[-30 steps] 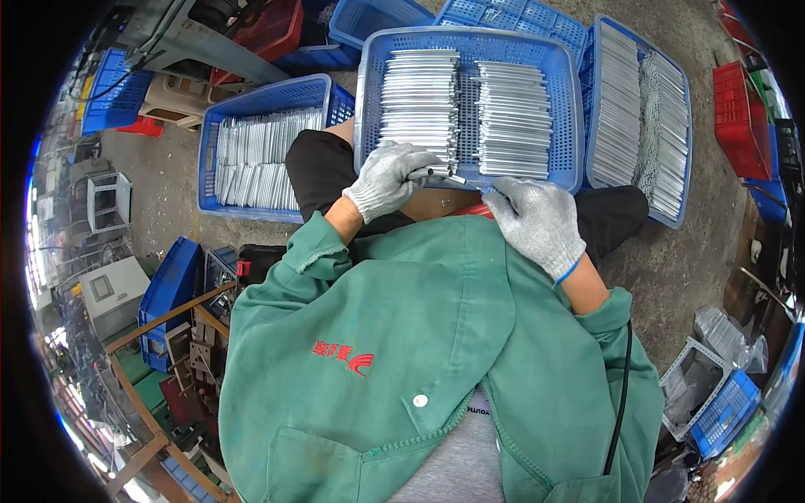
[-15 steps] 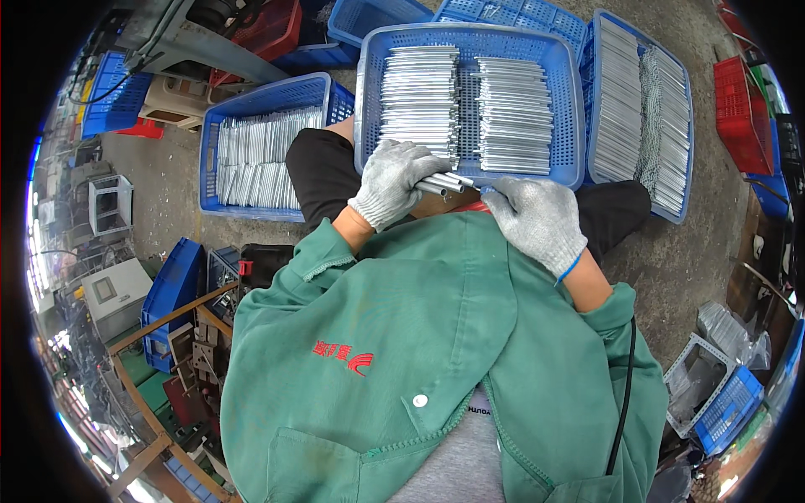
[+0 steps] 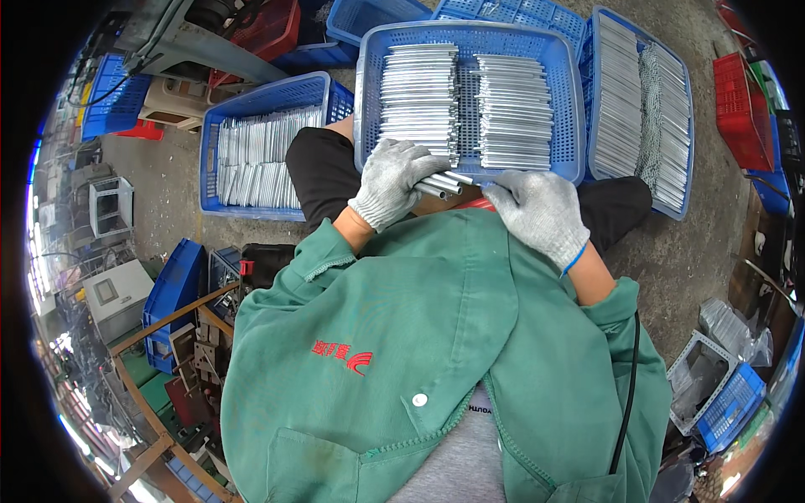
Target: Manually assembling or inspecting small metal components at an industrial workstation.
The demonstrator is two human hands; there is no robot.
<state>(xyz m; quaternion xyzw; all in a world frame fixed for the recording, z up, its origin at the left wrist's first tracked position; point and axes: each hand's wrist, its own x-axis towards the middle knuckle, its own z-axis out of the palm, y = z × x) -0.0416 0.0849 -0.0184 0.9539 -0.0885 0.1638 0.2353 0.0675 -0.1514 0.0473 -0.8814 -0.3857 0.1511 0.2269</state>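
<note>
My left hand [image 3: 396,180], in a grey knitted glove, is closed around several short silvery metal tubes [image 3: 443,186], whose open ends point to the right. Just right of those ends is my right hand [image 3: 541,210], gloved alike with a blue cuff edge. Its thumb and fingers are pinched together; a thin bit shows at the tips, too small to name. Beyond both hands stands a blue perforated crate [image 3: 470,38] with two stacks of similar tubes, a left stack [image 3: 419,92] and a right stack [image 3: 514,109].
Left of my knee, another blue crate [image 3: 314,88] holds rows of tubes. At the right a third blue crate [image 3: 595,126] is filled with longer-looking rods. A grey metal stand [image 3: 189,50] rises at the far left; a red crate [image 3: 742,113] stands far right.
My right hand has drawn slightly to the right, away from the tube ends. The left hand stays where it was, still holding the tubes.
</note>
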